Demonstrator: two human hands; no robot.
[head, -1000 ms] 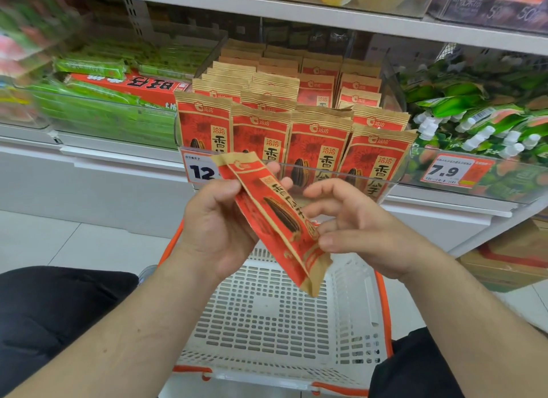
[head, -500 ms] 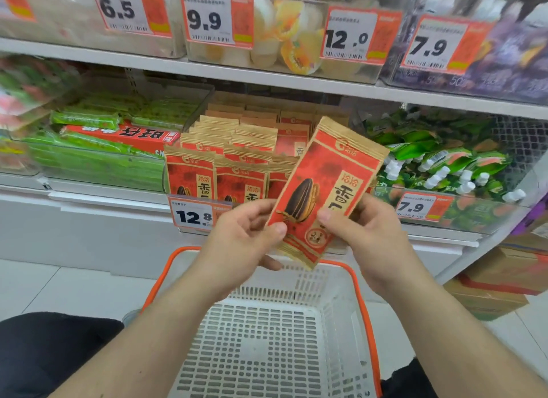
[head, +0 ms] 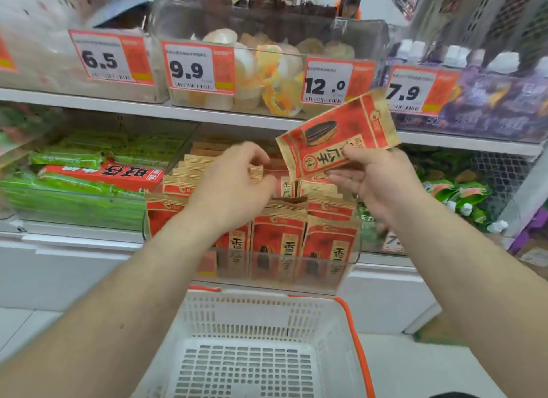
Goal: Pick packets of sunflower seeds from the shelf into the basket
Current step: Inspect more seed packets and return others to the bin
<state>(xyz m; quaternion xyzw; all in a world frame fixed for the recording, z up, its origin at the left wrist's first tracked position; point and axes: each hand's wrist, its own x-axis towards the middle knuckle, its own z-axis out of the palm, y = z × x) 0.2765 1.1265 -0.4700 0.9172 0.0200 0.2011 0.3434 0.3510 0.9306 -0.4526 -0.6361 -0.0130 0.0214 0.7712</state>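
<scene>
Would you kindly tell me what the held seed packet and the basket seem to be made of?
Seed packet: probably kraft-style paper or paper-look film, matte, with tan ribbed ends and red print. Basket: moulded plastic, white slotted walls with an orange rim.

Two bare forearms on show, no sleeves anywhere down to the frame edge; both hands, left [head: 234, 190] and right [head: 376, 184], are bare too, no gloves, no rings, no watch or band at either wrist.
</scene>
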